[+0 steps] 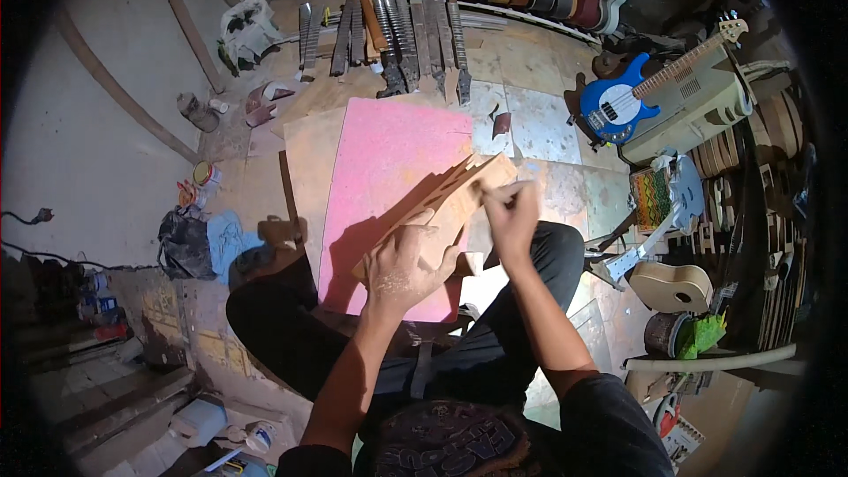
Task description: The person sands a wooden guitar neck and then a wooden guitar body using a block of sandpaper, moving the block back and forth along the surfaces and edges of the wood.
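Note:
A long pale wooden piece (459,208) lies slantwise over a pink board (389,137), throwing a dark shadow on its left. My left hand (402,272), dusty with pale powder, grips the near part of the wood with thumb and fingers apart across it. At the far end, my right hand (516,219) is closed in a pinch against the wood's upper right edge. Its fingers are slightly blurred, and whatever they hold is hidden. Beside my left fingers a small pale block-like piece (473,261) shows at the board's right edge.
Several fretted guitar necks (408,40) lie in a row beyond the board. A brown sandpaper scrap (502,124) is on the tiles. On the right are a blue bass guitar (603,93) and an acoustic guitar body (670,290). A tin (208,174) stands left, near the wall.

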`<state>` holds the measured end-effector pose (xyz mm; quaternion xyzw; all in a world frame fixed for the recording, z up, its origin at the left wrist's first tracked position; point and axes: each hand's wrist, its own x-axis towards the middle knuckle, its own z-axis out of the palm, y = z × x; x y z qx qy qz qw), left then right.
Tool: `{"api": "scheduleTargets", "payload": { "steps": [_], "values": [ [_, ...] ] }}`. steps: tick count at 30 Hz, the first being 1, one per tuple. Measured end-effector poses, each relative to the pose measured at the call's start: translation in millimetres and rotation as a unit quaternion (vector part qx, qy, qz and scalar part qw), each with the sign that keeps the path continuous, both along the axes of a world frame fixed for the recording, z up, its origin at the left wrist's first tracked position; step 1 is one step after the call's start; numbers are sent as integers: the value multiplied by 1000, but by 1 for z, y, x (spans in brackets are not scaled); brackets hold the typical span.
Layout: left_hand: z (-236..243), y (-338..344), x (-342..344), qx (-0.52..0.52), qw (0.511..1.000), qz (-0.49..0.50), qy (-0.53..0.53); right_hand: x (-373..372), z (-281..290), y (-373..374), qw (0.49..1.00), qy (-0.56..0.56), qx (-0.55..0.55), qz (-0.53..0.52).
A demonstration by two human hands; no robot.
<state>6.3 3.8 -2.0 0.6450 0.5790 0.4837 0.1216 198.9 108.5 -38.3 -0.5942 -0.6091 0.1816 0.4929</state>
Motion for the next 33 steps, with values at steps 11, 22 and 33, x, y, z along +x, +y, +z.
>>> {"api": "scheduleTargets", "payload": {
  "steps": [11, 22, 33],
  "values": [
    [4, 3, 6, -20, 1000, 19, 5, 8, 0, 12, 998, 20, -35, -55],
    [6, 7, -9, -69, 997, 23, -20, -20, -2, -13, 998, -34, -32, 49],
    [6, 13, -10, -60, 998, 15, -17, -2, 0, 9, 999, -19, 6, 42]
  ]
}}
